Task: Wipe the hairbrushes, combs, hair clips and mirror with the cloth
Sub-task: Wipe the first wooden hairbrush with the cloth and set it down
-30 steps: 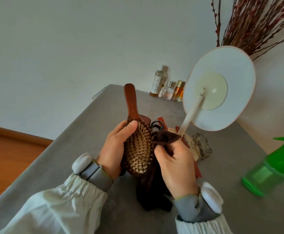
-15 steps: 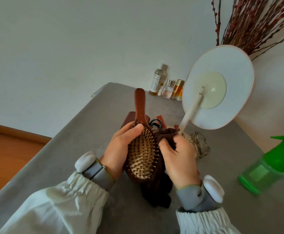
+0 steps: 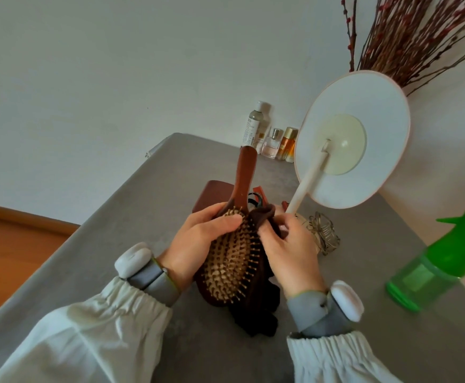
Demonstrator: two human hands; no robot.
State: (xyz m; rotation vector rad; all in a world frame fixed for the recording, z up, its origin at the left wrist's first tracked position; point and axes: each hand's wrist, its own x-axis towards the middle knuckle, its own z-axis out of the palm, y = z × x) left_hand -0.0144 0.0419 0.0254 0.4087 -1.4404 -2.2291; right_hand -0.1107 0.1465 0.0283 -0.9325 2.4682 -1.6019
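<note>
Home dressing corner, likely bedroom. Grey-covered table [image 3: 132, 217] against plain white wall. Toiletry bottles [image 3: 270, 136] lined up at far edge, round stand mirror [image 3: 364, 111], dried twigs [image 3: 408, 31] behind it, green spray bottle [image 3: 441, 261], wooden floor [image 3: 10, 244] beside.

Reddish-brown wooden paddle hairbrush [image 3: 232, 261], tan bristles; dark brown cloth [image 3: 261, 305]; white round mirror [image 3: 364, 111]; translucent green spray bottle [image 3: 433, 272]; grey tabletop [image 3: 143, 203].
</note>
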